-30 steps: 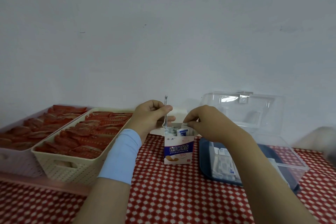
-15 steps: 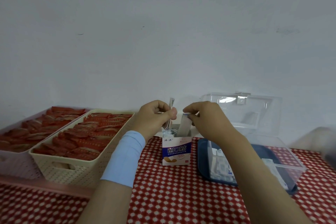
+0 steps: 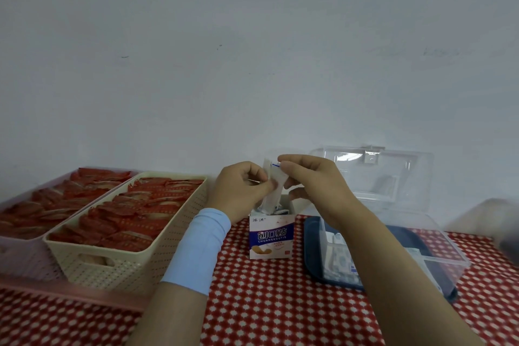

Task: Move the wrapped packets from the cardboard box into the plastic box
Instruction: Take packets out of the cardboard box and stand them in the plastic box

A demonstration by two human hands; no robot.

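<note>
The wrapped packet looks thin, light and floppy, so a pinch at its top edge suits it. It stands half out of the cardboard box, below the fingertips. The right hand pinches its upper end and the left hand pinches just beneath. The plastic box lies open, right of the fingers.

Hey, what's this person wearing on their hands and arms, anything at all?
The left hand and right hand are bare: no gloves, rings or watch show. A light blue band wraps the left forearm behind the wrist; the right forearm is uncovered.
</note>
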